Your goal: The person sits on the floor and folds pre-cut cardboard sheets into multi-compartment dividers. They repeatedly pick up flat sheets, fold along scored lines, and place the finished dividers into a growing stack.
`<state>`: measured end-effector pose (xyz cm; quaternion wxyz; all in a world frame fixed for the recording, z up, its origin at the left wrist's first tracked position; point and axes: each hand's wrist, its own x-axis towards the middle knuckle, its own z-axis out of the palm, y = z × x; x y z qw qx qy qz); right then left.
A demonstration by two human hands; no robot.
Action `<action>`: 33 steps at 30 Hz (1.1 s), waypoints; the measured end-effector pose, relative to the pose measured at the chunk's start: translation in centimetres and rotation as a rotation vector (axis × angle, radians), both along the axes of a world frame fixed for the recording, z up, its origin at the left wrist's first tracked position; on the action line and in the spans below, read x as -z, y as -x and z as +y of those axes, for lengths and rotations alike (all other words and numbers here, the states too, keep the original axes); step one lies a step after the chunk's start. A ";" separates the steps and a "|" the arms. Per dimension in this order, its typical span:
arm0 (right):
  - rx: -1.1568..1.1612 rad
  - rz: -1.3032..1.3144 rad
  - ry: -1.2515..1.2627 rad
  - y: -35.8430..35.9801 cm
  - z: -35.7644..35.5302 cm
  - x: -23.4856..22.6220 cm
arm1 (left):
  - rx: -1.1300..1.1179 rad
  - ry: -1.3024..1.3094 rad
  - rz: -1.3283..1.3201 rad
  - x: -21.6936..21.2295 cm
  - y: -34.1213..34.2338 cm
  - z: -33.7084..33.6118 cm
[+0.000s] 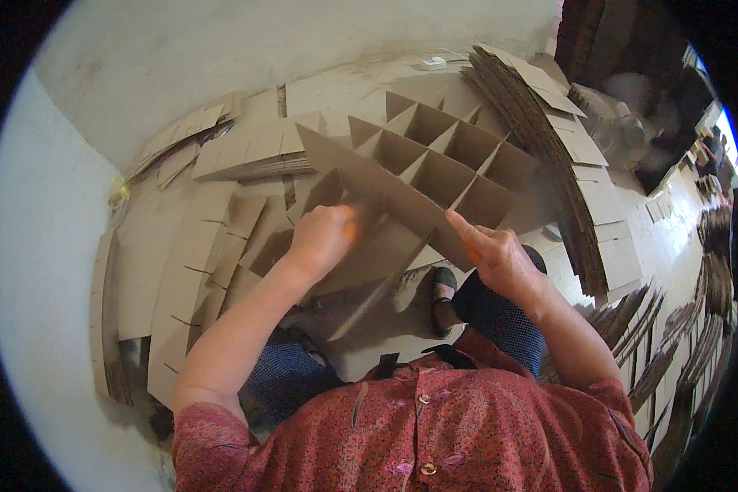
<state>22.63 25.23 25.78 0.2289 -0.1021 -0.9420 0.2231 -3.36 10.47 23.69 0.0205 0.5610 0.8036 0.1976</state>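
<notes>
A brown cardboard divider grid (pixel 447 160) of slotted strips, with several open cells, stands tilted in front of me. Its long near strip (pixel 369 176) runs from upper left to lower right. My left hand (pixel 324 234) is closed on the strips at the near left part of the grid. At the lower right end of that long strip, my right hand (pixel 496 254) pinches its edge with the index finger stretched along it. Loose slotted strips (pixel 369 303) hang below the grid between my knees.
Flat slotted cardboard strips (pixel 189 262) lie fanned out on the floor to my left. A long stack of cardboard pieces (pixel 566 156) runs along the right. More stacks (pixel 672 344) stand at the far right. A white wall (pixel 180 57) lies ahead.
</notes>
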 end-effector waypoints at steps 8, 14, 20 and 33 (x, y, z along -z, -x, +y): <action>0.031 0.065 0.027 -0.7 2.7 2.5 | -0.031 0.031 -0.049 -1.1 -1.4 0.5; 0.024 0.098 0.009 -1.7 2.7 4.5 | -0.055 -0.069 -0.058 -1.8 -1.5 0.3; 0.028 0.068 -0.051 -1.6 3.1 3.6 | -0.176 -0.216 0.072 -2.2 3.6 -0.5; 0.121 0.010 -0.049 -0.1 4.7 5.0 | -0.313 -0.047 0.031 0.9 14.6 2.1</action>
